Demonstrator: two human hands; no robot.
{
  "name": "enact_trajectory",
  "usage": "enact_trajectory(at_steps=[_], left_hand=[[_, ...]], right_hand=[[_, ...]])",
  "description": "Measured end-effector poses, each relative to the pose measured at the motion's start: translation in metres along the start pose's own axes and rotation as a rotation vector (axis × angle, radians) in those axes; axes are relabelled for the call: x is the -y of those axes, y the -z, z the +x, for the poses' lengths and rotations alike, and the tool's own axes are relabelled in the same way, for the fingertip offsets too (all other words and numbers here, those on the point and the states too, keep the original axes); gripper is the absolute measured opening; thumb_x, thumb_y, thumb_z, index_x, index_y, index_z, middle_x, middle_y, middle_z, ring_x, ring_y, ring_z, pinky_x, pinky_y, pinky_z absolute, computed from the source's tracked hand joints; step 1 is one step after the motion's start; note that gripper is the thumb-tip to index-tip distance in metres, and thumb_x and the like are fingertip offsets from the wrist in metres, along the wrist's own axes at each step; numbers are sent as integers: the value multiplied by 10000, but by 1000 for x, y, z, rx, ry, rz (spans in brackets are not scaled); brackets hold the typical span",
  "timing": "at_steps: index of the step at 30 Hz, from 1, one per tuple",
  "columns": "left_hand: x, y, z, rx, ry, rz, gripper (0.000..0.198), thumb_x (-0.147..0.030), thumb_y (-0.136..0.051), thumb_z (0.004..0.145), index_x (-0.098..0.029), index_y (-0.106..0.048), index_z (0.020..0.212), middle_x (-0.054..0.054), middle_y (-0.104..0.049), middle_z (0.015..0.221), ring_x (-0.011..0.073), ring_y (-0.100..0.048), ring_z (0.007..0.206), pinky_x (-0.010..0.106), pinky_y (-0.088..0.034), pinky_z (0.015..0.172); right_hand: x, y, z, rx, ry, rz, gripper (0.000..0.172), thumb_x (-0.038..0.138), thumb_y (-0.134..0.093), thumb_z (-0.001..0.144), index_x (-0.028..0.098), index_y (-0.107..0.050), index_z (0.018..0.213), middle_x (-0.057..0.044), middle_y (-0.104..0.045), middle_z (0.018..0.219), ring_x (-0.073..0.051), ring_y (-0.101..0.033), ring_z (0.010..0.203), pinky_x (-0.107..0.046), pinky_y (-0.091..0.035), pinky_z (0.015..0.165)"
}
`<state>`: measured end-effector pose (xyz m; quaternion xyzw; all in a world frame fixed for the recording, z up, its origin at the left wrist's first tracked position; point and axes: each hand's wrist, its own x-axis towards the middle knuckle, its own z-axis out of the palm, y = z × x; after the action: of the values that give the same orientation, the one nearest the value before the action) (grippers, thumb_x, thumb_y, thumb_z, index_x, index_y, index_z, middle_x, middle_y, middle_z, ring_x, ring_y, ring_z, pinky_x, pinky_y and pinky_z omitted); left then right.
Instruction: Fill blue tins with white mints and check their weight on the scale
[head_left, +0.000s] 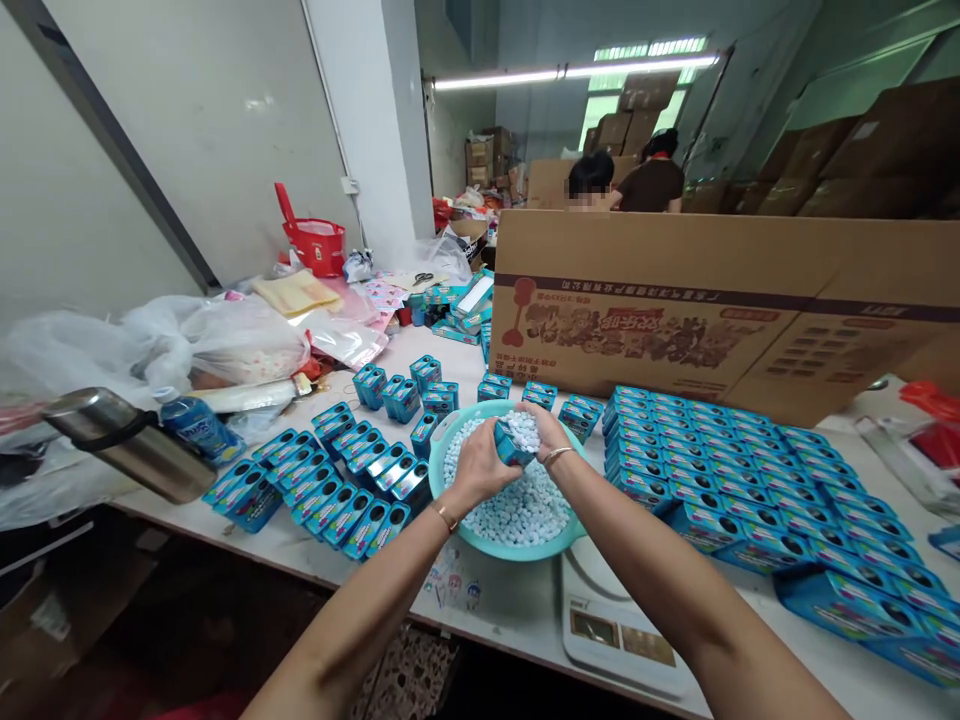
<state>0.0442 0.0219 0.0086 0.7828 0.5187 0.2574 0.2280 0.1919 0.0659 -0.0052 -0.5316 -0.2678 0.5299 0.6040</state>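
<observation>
My left hand (pixel 481 462) is closed around a small blue tin (pixel 510 443) heaped with pale blue-white tablets. My right hand (pixel 544 432) cups the far side of the same tin, its fingers pressed on the tablets. Both hands hover over a teal bowl (pixel 447 436) full of the same tablets, which rests on a white kitchen scale (pixel 611 625). Rows of open blue tins (pixel 341 480) stand to the left of the bowl. To the right lie several blue display boxes (pixel 750 480) packed with closed tins.
A large printed cardboard carton (pixel 720 310) stands behind the boxes. A steel flask (pixel 131 445), a blue bottle (pixel 196 425), plastic bags (pixel 187 340) and a red basket (pixel 319 240) crowd the left. Two people (pixel 622 182) work beyond the carton, among stacked cartons.
</observation>
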Motion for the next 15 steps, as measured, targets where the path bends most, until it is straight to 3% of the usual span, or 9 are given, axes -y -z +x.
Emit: enact_trajectory(at_steps=[7,11,15], left_hand=[[-2,4,4,56,4,101,724,-342,-728,660,-177,-449,1308,107,-640,1231,331,-597,1175,447,-437,994],[-2,5,7,71,9,102,721,-335,-730,661,-193,-453,1312,99,-640,1248,325,-586,1196,430,-422,998],[-5,6,10,98,24,116,693,-341,-727,664,-205,-472,1294,96,-649,1246,327,-588,1195,431,-412,999]], right_hand=[[-1,0,-6,5,-44,-19,279,428,-568,851,189,-650,734,-73,-722,686,-219,-709,683,-338,-581,701],[-1,1,-9,33,5,-75,411,528,-500,874,188,-697,751,-96,-755,791,-257,-724,841,-374,-567,820],[1,0,-11,58,71,-125,432,551,-502,867,211,-719,710,-85,-769,881,-272,-698,1000,-372,-509,958]])
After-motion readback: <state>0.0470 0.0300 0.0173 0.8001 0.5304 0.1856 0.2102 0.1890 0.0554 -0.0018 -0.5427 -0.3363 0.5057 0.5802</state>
